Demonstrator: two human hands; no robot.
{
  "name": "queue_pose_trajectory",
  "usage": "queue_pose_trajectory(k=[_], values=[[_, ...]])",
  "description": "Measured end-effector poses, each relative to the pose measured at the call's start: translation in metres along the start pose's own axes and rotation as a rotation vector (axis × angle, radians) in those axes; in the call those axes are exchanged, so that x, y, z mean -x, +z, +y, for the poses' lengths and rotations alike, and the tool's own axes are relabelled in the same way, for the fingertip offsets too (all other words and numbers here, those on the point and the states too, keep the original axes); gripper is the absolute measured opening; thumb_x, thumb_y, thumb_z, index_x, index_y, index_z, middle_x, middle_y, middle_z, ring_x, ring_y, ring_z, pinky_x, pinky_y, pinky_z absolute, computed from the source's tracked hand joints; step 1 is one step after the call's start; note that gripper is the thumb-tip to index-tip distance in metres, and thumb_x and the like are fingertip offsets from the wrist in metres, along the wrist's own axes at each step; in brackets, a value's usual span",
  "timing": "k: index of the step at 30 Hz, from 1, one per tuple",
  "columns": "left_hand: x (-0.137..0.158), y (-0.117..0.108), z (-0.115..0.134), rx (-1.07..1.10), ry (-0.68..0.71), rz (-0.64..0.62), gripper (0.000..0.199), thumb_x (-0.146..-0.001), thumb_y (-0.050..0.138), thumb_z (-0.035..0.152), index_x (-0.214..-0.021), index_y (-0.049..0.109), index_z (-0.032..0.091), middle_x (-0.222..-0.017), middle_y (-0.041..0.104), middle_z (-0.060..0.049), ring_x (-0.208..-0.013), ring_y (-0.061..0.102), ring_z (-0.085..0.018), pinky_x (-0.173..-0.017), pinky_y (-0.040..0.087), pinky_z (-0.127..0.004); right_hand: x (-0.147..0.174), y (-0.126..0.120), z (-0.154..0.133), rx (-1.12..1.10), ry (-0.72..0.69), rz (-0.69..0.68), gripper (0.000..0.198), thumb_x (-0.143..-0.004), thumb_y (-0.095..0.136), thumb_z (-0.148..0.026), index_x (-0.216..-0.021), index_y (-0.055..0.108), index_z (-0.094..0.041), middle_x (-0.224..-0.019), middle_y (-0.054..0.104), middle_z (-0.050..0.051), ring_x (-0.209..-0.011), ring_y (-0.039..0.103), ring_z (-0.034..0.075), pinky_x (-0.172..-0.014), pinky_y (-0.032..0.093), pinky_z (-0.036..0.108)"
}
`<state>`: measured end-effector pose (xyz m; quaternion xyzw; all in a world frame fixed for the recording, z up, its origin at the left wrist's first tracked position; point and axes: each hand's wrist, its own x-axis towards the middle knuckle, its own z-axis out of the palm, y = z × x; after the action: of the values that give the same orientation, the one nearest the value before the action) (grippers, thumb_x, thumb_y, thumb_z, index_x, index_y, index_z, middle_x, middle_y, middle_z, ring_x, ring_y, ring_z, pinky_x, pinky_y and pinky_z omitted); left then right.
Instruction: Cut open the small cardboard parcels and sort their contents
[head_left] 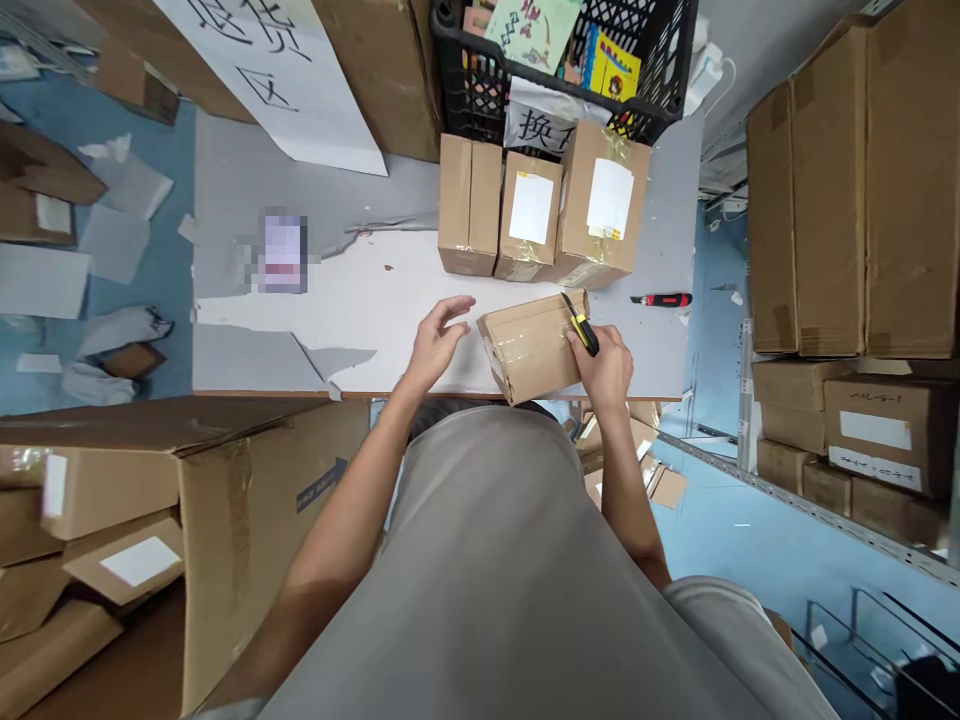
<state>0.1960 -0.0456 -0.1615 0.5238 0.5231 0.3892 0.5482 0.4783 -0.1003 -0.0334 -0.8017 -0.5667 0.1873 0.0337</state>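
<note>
A small taped cardboard box (531, 350) lies slightly askew at the table's front edge, before my body. My right hand (606, 368) is at its right side, closed around a yellow-and-black utility knife (581, 326) whose blade points up and left over the box. Just left of the box, my left hand (439, 345) is held with fingers apart and nothing in it. A second knife, a red-and-black box cutter (663, 300), rests on the table to the right.
Three labelled or taped boxes (531, 215) stand behind the work spot, before a black plastic crate (487, 90) of books. A large open carton (262, 540) holding boxes is at the left front. Stacked cartons (825, 200) rise on the right.
</note>
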Motion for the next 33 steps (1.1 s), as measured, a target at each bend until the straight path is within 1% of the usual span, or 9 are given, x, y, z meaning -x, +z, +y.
queue_pose_trajectory(k=[3, 6, 8, 10, 13, 15, 25, 31, 33], values=[[-0.002, 0.006, 0.040, -0.059, 0.073, -0.074, 0.043, -0.094, 0.076, 0.041, -0.133, 0.076, 0.023, -0.141, 0.078, -0.010, -0.135, 0.072, -0.031, -0.114, 0.062, -0.049, -0.001, -0.005, 0.003, -0.055, -0.048, 0.016, 0.055, -0.118, 0.044, -0.052, -0.149, 0.074, -0.018, -0.142, 0.078, 0.020, -0.132, 0.075, 0.036, -0.113, 0.057, 0.045], [-0.008, 0.015, 0.056, -0.148, 0.081, -0.085, 0.039, -0.091, 0.082, 0.041, -0.124, 0.081, 0.020, -0.130, 0.079, -0.009, -0.121, 0.075, -0.028, -0.102, 0.065, -0.043, 0.007, -0.011, 0.004, -0.136, -0.126, 0.021, 0.057, -0.118, 0.037, -0.042, -0.162, 0.064, -0.017, -0.153, 0.075, 0.021, -0.142, 0.070, 0.035, -0.119, 0.056, 0.048], [-0.012, 0.017, 0.056, -0.163, 0.084, -0.070, 0.038, -0.089, 0.083, 0.039, -0.122, 0.082, 0.020, -0.126, 0.079, -0.009, -0.116, 0.075, -0.027, -0.098, 0.065, -0.041, 0.021, -0.014, 0.001, -0.173, -0.162, -0.032, 0.062, -0.117, 0.035, -0.037, -0.173, 0.052, -0.019, -0.156, 0.075, 0.019, -0.143, 0.071, 0.034, -0.118, 0.058, 0.049], [-0.014, 0.016, 0.053, -0.165, 0.081, -0.057, 0.036, -0.088, 0.085, 0.037, -0.120, 0.083, 0.019, -0.122, 0.078, -0.008, -0.113, 0.075, -0.027, -0.095, 0.065, -0.040, 0.039, -0.015, -0.007, -0.179, -0.192, -0.150, 0.066, -0.117, 0.035, -0.037, -0.180, 0.042, -0.020, -0.151, 0.078, 0.016, -0.136, 0.076, 0.034, -0.114, 0.061, 0.048], [-0.016, 0.014, 0.049, -0.168, 0.072, -0.052, 0.033, -0.087, 0.085, 0.036, -0.115, 0.085, 0.019, -0.117, 0.078, -0.008, -0.111, 0.074, -0.027, -0.095, 0.065, -0.041, 0.064, -0.010, -0.026, -0.147, -0.265, -0.321, 0.066, -0.118, 0.038, -0.040, -0.182, 0.040, -0.020, -0.152, 0.078, 0.015, -0.130, 0.080, 0.033, -0.110, 0.063, 0.045], [-0.016, 0.013, 0.048, -0.159, 0.069, -0.050, 0.032, -0.087, 0.086, 0.036, -0.114, 0.086, 0.018, -0.114, 0.078, -0.008, -0.110, 0.074, -0.027, -0.096, 0.065, -0.043, 0.073, -0.005, -0.038, -0.114, -0.301, -0.372, 0.065, -0.118, 0.038, -0.037, -0.181, 0.042, -0.020, -0.157, 0.076, 0.014, -0.131, 0.079, 0.033, -0.111, 0.063, 0.043], [-0.014, 0.013, 0.047, -0.155, 0.067, -0.042, 0.032, -0.088, 0.088, 0.039, -0.114, 0.087, 0.020, -0.114, 0.079, -0.008, -0.111, 0.074, -0.027, -0.097, 0.066, -0.042, 0.072, -0.009, -0.058, -0.020, -0.301, -0.426, 0.065, -0.118, 0.036, -0.030, -0.181, 0.042, -0.018, -0.137, 0.085, 0.014, -0.122, 0.082, 0.032, -0.109, 0.061, 0.041], [-0.014, 0.012, 0.047, -0.180, 0.063, -0.033, 0.033, -0.089, 0.087, 0.041, -0.114, 0.088, 0.019, -0.115, 0.080, -0.009, -0.109, 0.074, -0.026, -0.095, 0.066, -0.040, 0.067, -0.013, -0.068, 0.031, -0.337, -0.442, 0.065, -0.117, 0.036, -0.025, -0.182, 0.041, -0.017, -0.157, 0.075, 0.015, -0.131, 0.079, 0.031, -0.111, 0.059, 0.038], [-0.014, 0.012, 0.047, -0.187, 0.064, -0.025, 0.033, -0.088, 0.088, 0.041, -0.113, 0.088, 0.019, -0.115, 0.080, -0.009, -0.108, 0.075, -0.026, -0.093, 0.066, -0.039, 0.066, -0.018, -0.072, 0.062, -0.334, -0.463, 0.065, -0.117, 0.036, -0.025, -0.182, 0.039, -0.016, -0.153, 0.078, 0.017, -0.129, 0.079, 0.032, -0.110, 0.059, 0.040]])
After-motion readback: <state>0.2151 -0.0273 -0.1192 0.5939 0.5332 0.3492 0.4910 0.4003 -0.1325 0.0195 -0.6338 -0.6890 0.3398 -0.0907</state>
